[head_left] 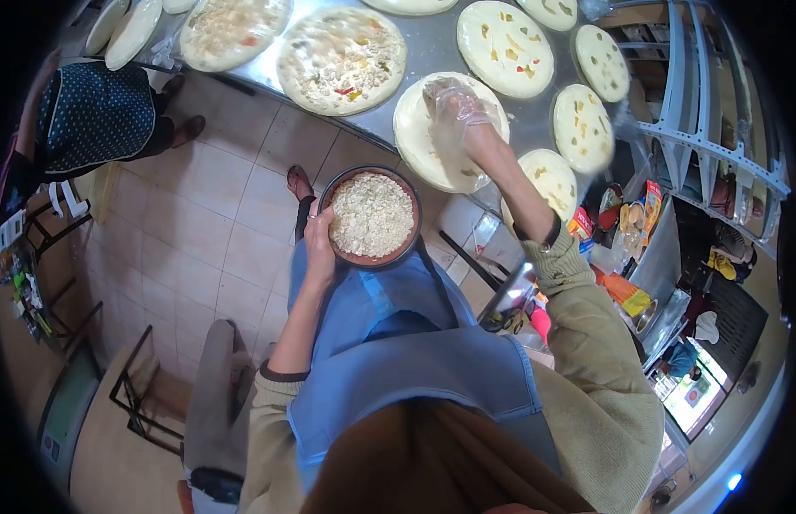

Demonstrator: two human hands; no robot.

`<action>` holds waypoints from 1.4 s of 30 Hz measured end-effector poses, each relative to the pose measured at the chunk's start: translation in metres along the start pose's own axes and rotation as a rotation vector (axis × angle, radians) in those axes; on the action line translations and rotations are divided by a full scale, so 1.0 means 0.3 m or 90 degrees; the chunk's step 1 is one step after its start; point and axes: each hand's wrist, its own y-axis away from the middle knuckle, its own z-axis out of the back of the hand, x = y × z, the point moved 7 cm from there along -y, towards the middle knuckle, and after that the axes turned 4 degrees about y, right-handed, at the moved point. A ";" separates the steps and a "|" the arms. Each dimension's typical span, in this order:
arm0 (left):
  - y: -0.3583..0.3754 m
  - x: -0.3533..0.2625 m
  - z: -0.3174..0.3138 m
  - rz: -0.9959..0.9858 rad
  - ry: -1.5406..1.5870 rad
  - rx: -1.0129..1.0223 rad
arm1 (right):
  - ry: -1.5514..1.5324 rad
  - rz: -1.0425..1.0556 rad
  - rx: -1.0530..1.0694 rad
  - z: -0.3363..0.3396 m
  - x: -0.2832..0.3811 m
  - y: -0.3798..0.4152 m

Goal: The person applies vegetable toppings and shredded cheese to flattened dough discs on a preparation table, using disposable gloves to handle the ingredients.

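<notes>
My left hand [319, 236] grips the rim of a dark-edged, reddish-brown bowl [339, 242], held in front of my apron. The bowl is full of pale, crumbly bits [372, 214] whose kind I cannot make out. In a loose clear plastic glove, my right hand [460, 111] is over a round pale dough disc [415, 141] at the table's near edge. Its fingers point down at the disc, and the crinkled plastic blurs how they are bent. Left of it, another round base [342, 64] bears crumbly topping with red, yellow and green pieces.
The metal table [424, 51] holds several more round bases, including one with pepper-like strips [505, 47]. A person in a dotted apron [102, 111] stands at the left. Packets [651, 210] and a metal shelf rack [689, 146] are at the right.
</notes>
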 end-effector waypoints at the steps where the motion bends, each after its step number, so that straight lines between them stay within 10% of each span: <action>1: -0.001 -0.001 -0.001 -0.003 -0.001 0.005 | 0.022 -0.004 0.008 -0.027 -0.003 0.002; 15: -0.021 -0.024 -0.040 -0.019 0.012 0.032 | -0.164 0.000 -0.064 0.015 0.170 0.068; 22: -0.018 -0.105 -0.123 -0.040 -0.050 0.068 | -0.030 -0.028 0.275 -0.051 0.524 0.201; 36: 0.002 -0.094 -0.118 -0.031 -0.120 0.062 | -0.089 -0.001 0.204 -0.142 0.453 0.310; 42: -0.017 -0.076 -0.117 -0.081 -0.073 0.098 | -0.515 -0.164 0.277 -0.086 0.369 0.253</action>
